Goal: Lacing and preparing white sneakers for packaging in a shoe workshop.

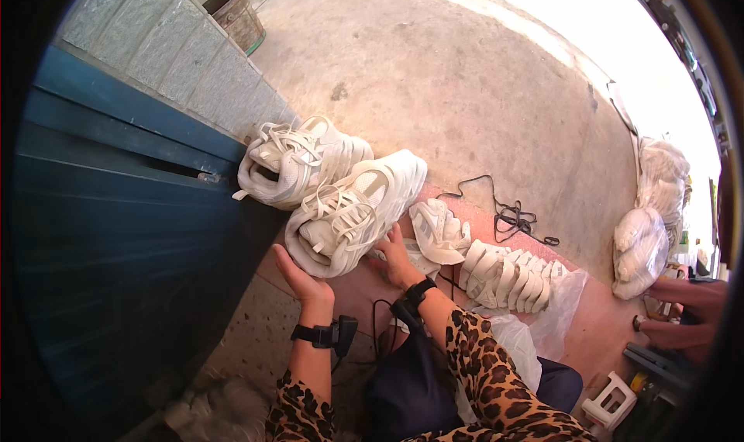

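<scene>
Two stacks of white and beige sneaker uppers with loose laces lie side by side at the centre, their padded collars facing me. Below the collar of the nearer stack (353,213), my left hand (304,281) is open, fingers stretched out beside the heel. My right hand (397,260) has its fingers extended along that stack's right side, seemingly touching it; its thumb is partly hidden. The farther stack (291,163) sits beyond, next to the blue metal panel. Right of my right hand, a single upper (440,231) lies on the reddish surface.
A row of nested uppers (515,277) lies right, by clear plastic bags (562,310). A black cord (515,215) curls beyond it. The blue panel (116,217) borders the left. A bucket (236,19) stands far left; stuffed bags (642,248) and another person's legs (686,314) are right.
</scene>
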A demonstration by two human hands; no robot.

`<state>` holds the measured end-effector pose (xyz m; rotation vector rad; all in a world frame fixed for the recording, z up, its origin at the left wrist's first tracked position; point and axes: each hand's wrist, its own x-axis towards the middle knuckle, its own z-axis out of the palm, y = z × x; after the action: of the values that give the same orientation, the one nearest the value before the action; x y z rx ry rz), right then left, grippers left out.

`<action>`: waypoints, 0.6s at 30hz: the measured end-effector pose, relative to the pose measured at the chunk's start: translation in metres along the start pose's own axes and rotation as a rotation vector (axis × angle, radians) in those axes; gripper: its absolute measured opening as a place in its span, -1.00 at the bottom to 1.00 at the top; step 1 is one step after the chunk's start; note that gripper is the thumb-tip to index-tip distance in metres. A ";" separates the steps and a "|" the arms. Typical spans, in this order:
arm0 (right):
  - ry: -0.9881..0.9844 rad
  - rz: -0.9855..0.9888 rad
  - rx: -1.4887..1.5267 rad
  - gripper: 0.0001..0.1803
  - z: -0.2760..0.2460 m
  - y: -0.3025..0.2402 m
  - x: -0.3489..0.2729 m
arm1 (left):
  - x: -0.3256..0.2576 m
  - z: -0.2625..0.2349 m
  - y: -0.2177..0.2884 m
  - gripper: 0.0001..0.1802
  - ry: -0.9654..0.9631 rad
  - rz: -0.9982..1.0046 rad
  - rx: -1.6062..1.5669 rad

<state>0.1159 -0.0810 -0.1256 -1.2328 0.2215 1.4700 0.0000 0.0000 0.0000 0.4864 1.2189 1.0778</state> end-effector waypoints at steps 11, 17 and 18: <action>-0.004 -0.078 -0.243 -0.24 -0.038 -0.045 -0.006 | -0.035 0.009 -0.005 -0.24 -0.227 0.108 0.273; 0.150 -0.119 -0.252 -0.36 -0.058 -0.046 0.042 | -0.022 -0.001 -0.006 -0.20 -0.265 0.136 0.445; 0.121 -0.126 -0.259 -0.36 -0.050 -0.042 0.047 | -0.026 -0.001 -0.001 -0.16 -0.252 0.072 0.428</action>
<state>0.1872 -0.0739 -0.1631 -1.5189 0.0331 1.3453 0.0003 -0.0235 0.0120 0.9716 1.2130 0.7834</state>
